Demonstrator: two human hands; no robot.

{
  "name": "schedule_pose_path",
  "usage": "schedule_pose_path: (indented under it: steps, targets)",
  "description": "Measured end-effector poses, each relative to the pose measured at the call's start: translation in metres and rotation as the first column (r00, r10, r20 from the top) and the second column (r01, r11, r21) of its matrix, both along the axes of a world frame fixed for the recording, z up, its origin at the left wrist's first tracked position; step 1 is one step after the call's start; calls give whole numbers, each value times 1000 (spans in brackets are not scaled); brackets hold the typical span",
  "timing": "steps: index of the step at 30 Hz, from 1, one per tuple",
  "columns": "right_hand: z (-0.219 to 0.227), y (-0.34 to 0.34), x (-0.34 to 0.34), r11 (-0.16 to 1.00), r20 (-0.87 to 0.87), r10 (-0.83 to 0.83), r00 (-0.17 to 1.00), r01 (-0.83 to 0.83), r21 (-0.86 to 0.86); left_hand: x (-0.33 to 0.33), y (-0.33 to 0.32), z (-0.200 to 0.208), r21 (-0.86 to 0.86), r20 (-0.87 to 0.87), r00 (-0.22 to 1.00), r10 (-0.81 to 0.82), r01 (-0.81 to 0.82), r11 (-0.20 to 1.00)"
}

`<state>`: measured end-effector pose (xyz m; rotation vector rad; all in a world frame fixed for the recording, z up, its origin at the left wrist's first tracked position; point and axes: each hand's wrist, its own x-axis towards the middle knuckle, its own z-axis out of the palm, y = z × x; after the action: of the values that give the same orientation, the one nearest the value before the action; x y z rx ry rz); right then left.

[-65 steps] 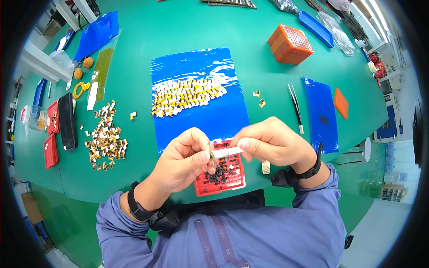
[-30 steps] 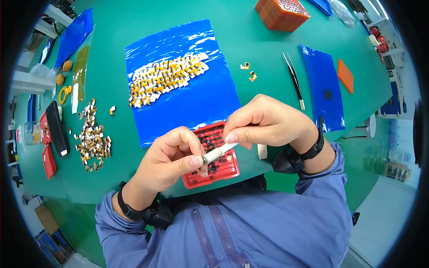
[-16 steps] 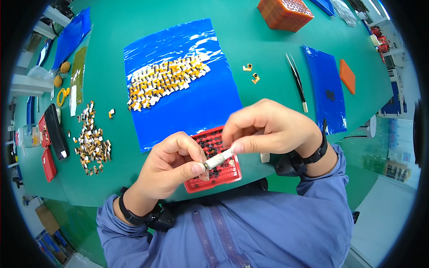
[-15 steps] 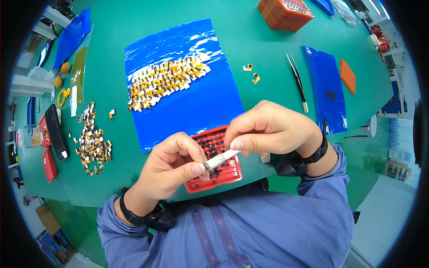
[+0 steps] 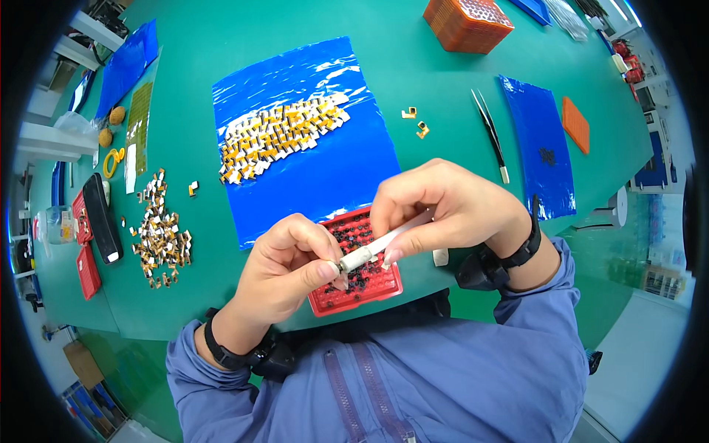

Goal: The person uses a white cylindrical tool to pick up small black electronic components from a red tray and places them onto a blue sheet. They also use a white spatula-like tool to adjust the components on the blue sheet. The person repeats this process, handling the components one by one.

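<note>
My left hand (image 5: 284, 266) is closed in a pinch around a tiny dark part (image 5: 340, 269), mostly hidden by the thumb and fingertips. In my right hand (image 5: 450, 210) is a slim white stick (image 5: 389, 238), gripped between thumb and fingers. The stick's thicker, off-white end (image 5: 357, 258) slants down to the left and meets the part at my left fingertips. Beneath both hands lies a red tray (image 5: 358, 294) with rows of holes and many small black round pieces.
Beyond the tray, a blue sheet (image 5: 317, 188) bears rows of small gold-and-white flex pieces (image 5: 284, 136). A loose heap of similar pieces (image 5: 162, 236) lies left. Tweezers (image 5: 492, 140), another blue sheet (image 5: 528, 118), an orange plate (image 5: 575, 125) and stacked orange trays (image 5: 467, 28) are to the right.
My right hand's fingers have shifted along the stick, so more of its white shaft shows. The left hand keeps its pinch, and the view has shifted slightly.
</note>
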<state>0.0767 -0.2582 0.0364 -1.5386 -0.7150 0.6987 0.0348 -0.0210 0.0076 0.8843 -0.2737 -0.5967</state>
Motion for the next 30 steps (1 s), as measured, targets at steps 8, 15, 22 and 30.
schedule_pose_path:
  steps: [8,15,22,30]
  targets:
    - [3,0,0,996,71,19,997,-13,-84,-1,1,-1,25,11,1000,-10,10,1000]
    - [1,-9,6,997,74,19,997,-13,-82,-2,-1,3,34,-28,998,-56,57,998]
    - [-1,-12,14,987,-29,-142,989,139,-85,0,0,5,57,-14,998,-55,56,997]
    - [-12,-11,21,938,9,-346,938,345,15,9,5,9,190,75,994,81,-94,977]
